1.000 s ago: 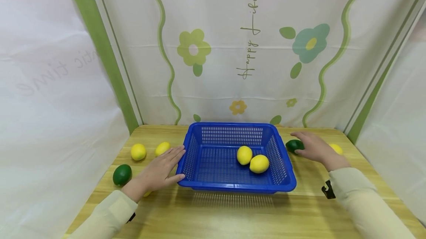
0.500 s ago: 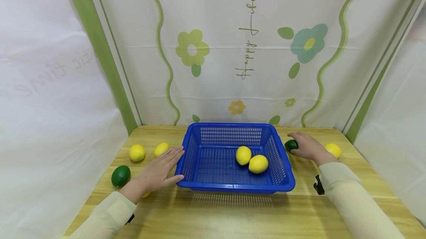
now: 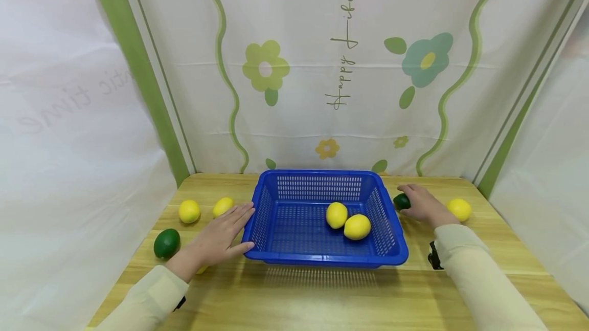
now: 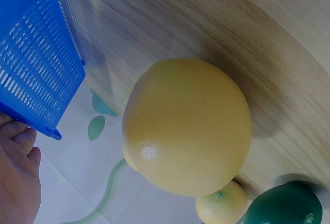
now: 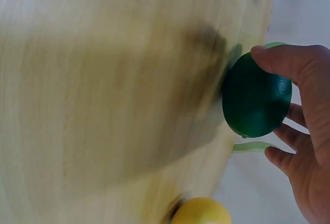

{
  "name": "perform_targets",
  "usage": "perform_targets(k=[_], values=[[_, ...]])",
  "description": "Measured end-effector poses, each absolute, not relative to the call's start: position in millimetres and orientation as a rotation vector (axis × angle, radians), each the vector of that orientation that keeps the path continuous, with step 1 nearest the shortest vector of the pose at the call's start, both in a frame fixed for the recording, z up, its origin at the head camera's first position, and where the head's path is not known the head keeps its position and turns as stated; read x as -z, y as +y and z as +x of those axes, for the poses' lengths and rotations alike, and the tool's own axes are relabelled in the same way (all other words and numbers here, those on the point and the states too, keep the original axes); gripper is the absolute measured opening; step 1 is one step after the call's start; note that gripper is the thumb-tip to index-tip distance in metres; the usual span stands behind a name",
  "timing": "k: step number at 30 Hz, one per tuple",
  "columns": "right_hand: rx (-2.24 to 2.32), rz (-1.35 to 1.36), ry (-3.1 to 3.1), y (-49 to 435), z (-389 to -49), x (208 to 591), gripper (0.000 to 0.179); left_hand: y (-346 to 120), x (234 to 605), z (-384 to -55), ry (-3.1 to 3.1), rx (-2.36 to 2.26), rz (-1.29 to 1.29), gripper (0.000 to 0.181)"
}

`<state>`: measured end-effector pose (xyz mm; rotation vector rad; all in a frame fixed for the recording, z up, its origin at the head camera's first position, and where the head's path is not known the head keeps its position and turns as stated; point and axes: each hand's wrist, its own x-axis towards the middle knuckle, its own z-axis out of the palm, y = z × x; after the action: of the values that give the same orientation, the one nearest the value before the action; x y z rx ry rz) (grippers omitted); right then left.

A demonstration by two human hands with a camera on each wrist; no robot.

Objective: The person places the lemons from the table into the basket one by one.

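My left hand (image 3: 221, 236) lies with straight fingers on the left rim of a blue plastic basket (image 3: 322, 259). Two lemons (image 3: 357, 227) rest inside, toward the right. Just right of the basket, my right hand (image 3: 422, 205) holds a dark green lime (image 3: 402, 201) on the table. The right wrist view has the thumb over the lime (image 5: 258, 97) and the other fingers curled along its far side. Close to the left wrist camera, a lemon (image 4: 188, 126) looms large; in the head view the left wrist mostly hides it.
Left of the basket lie two more lemons (image 3: 189, 211) and another dark green lime (image 3: 167, 243). A lemon (image 3: 458, 210) sits behind the right wrist, near the table's right side. Printed curtains (image 3: 299, 116) hang around the wooden table (image 3: 322, 305).
The right hand and forearm have shifted slightly left, and the fingers have come closer around the lime. More of the lemon at far right shows. The left hand stays on the basket rim.
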<state>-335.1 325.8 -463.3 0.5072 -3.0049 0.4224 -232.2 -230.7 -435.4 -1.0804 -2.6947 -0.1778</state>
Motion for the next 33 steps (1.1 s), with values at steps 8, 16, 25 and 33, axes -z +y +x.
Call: perform_targets(k=[8,16,25,33], values=[[-0.445,0.471,-3.04,320.5,-334.2,466.1,0.065,-231.1,436.7,-232.5,-2.666,0.172,-1.084,0.076],[-0.426,0.483,-3.046,320.3,-336.3,471.1,0.063,-231.0,436.5,-232.8,-2.674,0.169,-1.092,0.077],[-0.403,0.493,-3.037,323.0,-335.7,473.1,0.06,-230.6,436.4,-233.1,-2.653,0.154,-1.108,0.076],[-0.383,0.505,-3.025,321.0,-334.9,469.9,0.055,-230.9,436.6,-233.8,-2.662,0.154,-1.103,0.076]])
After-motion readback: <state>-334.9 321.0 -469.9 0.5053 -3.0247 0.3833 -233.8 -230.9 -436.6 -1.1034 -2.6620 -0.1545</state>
